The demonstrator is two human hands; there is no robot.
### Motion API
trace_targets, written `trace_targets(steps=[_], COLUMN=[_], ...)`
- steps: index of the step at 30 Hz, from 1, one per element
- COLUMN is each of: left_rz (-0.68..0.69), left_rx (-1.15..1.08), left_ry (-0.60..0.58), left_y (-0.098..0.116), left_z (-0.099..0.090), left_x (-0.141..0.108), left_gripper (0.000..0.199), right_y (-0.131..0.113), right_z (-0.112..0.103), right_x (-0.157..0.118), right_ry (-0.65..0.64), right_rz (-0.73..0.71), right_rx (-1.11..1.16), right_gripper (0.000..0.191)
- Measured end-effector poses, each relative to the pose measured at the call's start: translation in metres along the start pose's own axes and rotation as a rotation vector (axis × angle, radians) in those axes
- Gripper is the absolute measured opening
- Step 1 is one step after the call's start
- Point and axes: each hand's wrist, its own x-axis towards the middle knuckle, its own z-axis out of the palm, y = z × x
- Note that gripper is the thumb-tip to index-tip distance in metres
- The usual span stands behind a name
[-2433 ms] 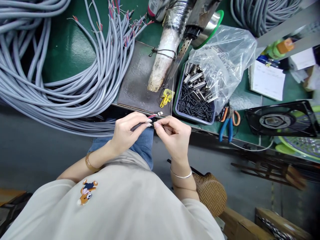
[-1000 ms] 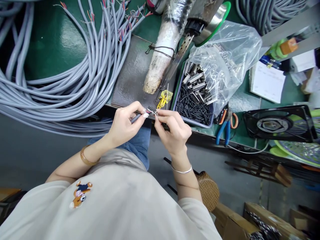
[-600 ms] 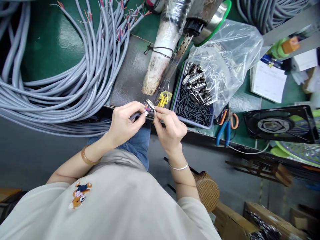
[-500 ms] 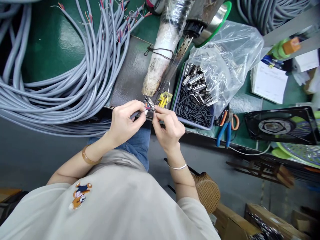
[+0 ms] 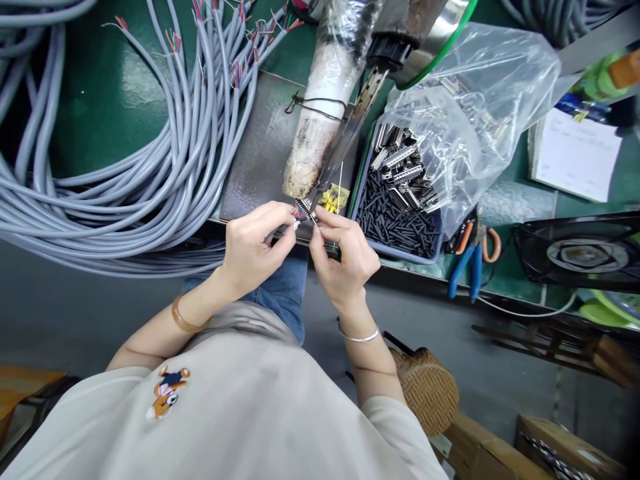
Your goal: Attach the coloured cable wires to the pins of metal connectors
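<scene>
Left hand [image 5: 257, 243]: back upward, wrist bent in toward the work, thumb and forefinger closed together, the other fingers curled under; it pinches coloured wires [image 5: 299, 211] at the fingertips. An amber bangle [image 5: 183, 317] circles the wrist.

Right hand [image 5: 345, 252]: opposite and just beside the left, forearm rising nearly straight from the lap side, thumb and forefinger closed on the near end of a metal connector [image 5: 307, 209], remaining fingers folded. A silver bangle [image 5: 358, 337] sits at the wrist.

Connector: one, slanted, between the two sets of fingertips, over the front edge of a dark plate [image 5: 250, 157], just below the tip of a wrapped tube [image 5: 317, 120]; finer detail too small for me to read.

To my right: one tray [image 5: 406, 253] of connectors and black sleeves [image 5: 393, 223]; blue-handled pliers [image 5: 465, 270] beyond. To my left: grey cables [image 5: 200, 160].
</scene>
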Motion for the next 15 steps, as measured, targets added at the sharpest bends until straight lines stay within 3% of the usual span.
trace_targets(steps=[15], left_rz=[-0.041], left_rx=[-0.001], left_ry=[0.025], left_y=[-0.0010], left_z=[0.0010], left_x=[0.0021], left_gripper=[0.013], right_y=[0.0024], right_z=[0.0015], right_x=[0.0032], right_ry=[-0.013], right_rz=[0.026], right_rx=[0.040], right_gripper=[0.015])
